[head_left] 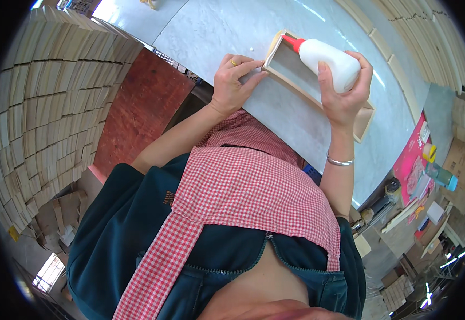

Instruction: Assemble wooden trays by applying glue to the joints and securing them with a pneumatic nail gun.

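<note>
A long, narrow rectangular wooden frame (363,127) lies on the grey marbled table in front of me. My left hand (235,81) has its thumb and forefinger closed on the frame's near left corner; a ring is on one finger. In my right hand (348,98) is a white squeeze bottle (326,60) with a red nozzle, tilted so that its tip points to the frame's far left corner. The tip is at or just over the wood; contact cannot be told. My right hand and the bottle hide part of the frame's far side.
Tall stacks of wooden pieces (56,80) stand at the left, beside a red-brown board (128,109). Wooden strips (395,69) line the table's right side, with more stacked wood (430,37) beyond. A clear bottle with a blue cap (442,177) lies among clutter at right.
</note>
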Motion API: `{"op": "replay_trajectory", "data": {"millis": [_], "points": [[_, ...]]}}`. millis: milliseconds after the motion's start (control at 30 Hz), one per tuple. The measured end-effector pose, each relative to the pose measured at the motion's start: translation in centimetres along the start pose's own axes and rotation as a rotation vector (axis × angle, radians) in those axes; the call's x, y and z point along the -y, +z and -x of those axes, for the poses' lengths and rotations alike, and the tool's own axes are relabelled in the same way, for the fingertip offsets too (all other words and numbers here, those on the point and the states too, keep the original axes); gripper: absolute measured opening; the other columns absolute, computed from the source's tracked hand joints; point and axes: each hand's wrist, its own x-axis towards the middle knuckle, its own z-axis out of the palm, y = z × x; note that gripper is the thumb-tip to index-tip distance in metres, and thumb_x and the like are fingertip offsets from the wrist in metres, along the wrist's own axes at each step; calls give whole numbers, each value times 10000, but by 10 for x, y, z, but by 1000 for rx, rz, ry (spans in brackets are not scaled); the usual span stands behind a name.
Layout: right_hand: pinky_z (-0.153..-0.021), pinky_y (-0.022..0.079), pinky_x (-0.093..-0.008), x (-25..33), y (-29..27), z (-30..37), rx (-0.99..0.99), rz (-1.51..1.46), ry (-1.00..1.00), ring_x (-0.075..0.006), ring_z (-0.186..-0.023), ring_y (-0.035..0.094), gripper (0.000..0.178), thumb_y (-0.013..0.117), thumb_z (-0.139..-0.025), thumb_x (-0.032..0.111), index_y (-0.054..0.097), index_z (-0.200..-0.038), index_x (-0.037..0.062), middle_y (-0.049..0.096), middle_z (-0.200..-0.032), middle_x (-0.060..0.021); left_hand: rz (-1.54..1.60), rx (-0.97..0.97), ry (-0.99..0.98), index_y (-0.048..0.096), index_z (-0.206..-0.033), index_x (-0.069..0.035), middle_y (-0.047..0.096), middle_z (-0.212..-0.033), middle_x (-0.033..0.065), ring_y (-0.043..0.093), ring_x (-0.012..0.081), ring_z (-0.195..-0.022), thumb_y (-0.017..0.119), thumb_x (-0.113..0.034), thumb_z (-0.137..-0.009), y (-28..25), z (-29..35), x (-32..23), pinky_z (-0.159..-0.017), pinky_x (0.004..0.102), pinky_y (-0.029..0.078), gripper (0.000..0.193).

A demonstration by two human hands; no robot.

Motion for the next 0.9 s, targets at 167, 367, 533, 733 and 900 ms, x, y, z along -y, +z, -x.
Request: {"op": "replay_trajectory", "data": {"millis": [167,367,533,733,900], "points": [[-750,578,-317,-3,2,-6,-29,1,17,-242,-890,665,522,839,-807,172,538,-1217,54,643,-1092,-107,-3,13,-29,797,-1050,-77,696,-965,46,537,170,-861,814,-100,-809,-1,-1,-4,-712,260,490,242],[-759,568,-325,-4,-11,-4,-53,42,45,-239,-881,658,503,836,-809,166,546,-1204,51,644,-1085,-105,-14,11,-31,796,-1049,-77,699,-969,44,541,173,-868,816,-99,-807,-2,-1,-5,-724,266,497,244],[-774,560,-334,-7,-37,7,-89,116,71,-239,-891,652,496,832,-813,164,548,-1203,50,643,-1088,-106,-16,9,-26,794,-1053,-74,700,-971,43,546,175,-876,816,-96,-806,-1,-1,-5,-736,272,503,248],[-839,548,-346,-8,-70,26,-129,181,147,-253,-978,638,481,825,-836,187,557,-1213,58,642,-1131,-109,-20,14,-33,790,-1063,-74,702,-975,45,548,176,-888,812,-90,-808,-1,-1,-6,-752,277,504,256],[-826,539,-346,-12,-97,39,-177,265,189,-251,-951,634,488,828,-823,178,555,-1206,48,637,-1114,-111,-15,29,-43,787,-1069,-77,701,-980,45,547,176,-897,806,-84,-812,0,1,-1,-762,277,503,258]]}}
